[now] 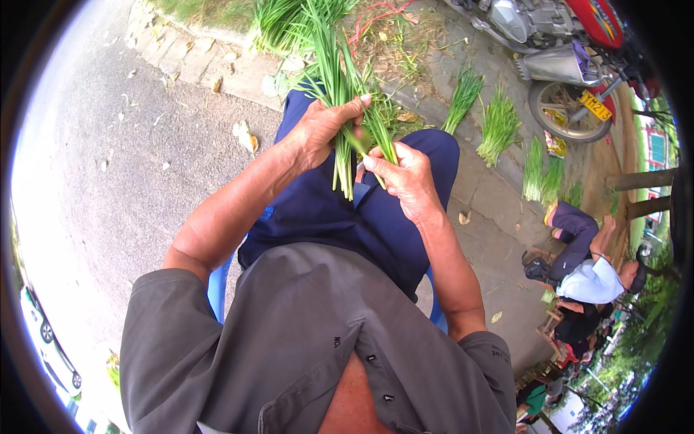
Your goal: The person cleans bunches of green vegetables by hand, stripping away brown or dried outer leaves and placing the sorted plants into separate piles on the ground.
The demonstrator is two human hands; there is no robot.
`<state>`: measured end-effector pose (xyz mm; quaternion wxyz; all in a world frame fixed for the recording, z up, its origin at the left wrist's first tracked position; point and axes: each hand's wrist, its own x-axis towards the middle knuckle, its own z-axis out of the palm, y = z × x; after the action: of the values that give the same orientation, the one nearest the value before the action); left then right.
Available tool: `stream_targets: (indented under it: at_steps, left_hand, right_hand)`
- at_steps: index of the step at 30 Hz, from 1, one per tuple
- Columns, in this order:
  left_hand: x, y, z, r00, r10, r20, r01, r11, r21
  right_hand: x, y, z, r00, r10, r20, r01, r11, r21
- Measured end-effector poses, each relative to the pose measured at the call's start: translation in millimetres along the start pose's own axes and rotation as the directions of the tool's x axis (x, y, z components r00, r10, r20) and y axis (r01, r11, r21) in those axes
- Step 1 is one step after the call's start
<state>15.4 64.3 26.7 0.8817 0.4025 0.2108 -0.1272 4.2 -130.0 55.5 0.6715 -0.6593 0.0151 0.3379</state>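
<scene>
My left hand grips a bunch of long green chives around its lower part. The pale stem ends stick out below, above my lap, and the leaf tips point away from me. Between the thumb and fingers of my right hand is a thinner bundle of green stalks, slanting up beside the larger bunch. A small blurred patch lies between the two hands, so details there cannot be told. Both hands are over my knees in dark blue trousers.
A heap of chives lies ahead, near red string. Separate bunches rest on the paving to the right. Beyond them stand a red motorcycle and a seated person. Under me is a blue seat.
</scene>
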Motion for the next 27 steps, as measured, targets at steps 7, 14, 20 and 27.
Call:
stream_targets:
  at_steps: [7, 14, 20, 27]
  left_hand:
    - [-2, 3, -2, 0.997, -0.05, 0.062, 0.043, 0.993, 0.11]
    - [-5, 8, 2, 0.975, -0.034, 0.221, 0.009, 0.993, 0.114]
    - [-8, 10, 0, 0.929, -0.079, 0.361, 0.034, 0.991, 0.129]
    - [-13, 11, 10, 0.948, -0.045, 0.315, 0.015, 0.995, 0.095]
  right_hand:
    - [0, -4, -3, 0.986, -0.133, -0.098, 0.133, 0.991, 0.002]
    - [5, 1, -14, 0.979, -0.147, -0.138, 0.152, 0.988, 0.031]
    - [3, -1, -15, 0.984, -0.119, -0.131, 0.128, 0.99, 0.06]
    - [3, 0, -18, 0.993, -0.083, -0.079, 0.097, 0.978, 0.184]
